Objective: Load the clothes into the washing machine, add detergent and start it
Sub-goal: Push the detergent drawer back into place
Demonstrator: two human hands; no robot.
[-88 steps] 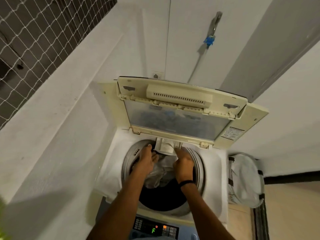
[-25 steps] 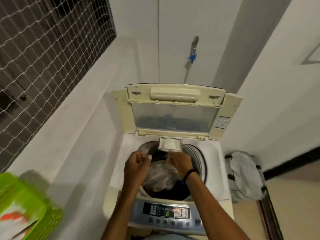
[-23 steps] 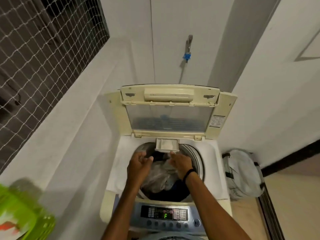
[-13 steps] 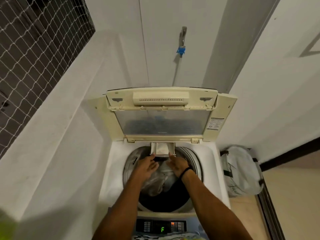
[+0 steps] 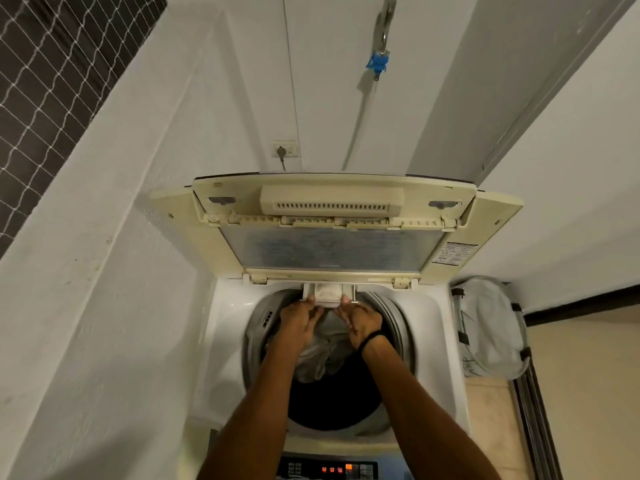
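A white top-loading washing machine (image 5: 225, 334) stands below me with its cream lid (image 5: 332, 230) raised against the wall. Grey and dark clothes (image 5: 322, 355) lie in the drum. A small white detergent drawer (image 5: 329, 292) sticks out a little at the drum's back rim, pale powder showing in it. My left hand (image 5: 299, 318) and my right hand (image 5: 360, 317) both reach over the drum to the drawer's front edge, fingertips touching it. Whether the fingers curl round the edge is hidden. A black band circles my right wrist.
The control panel (image 5: 332, 469) with orange lights sits at the near edge. A white laundry bag (image 5: 491, 330) stands on the floor to the right. A wall socket (image 5: 285, 150) and a tap with a blue fitting (image 5: 377, 64) are behind the lid. Netting (image 5: 52, 81) covers the window at left.
The drawer has slid further into the machine, with both hands following it toward the back rim. The camera has leaned closer over the drum. The green object at lower left is out of view.
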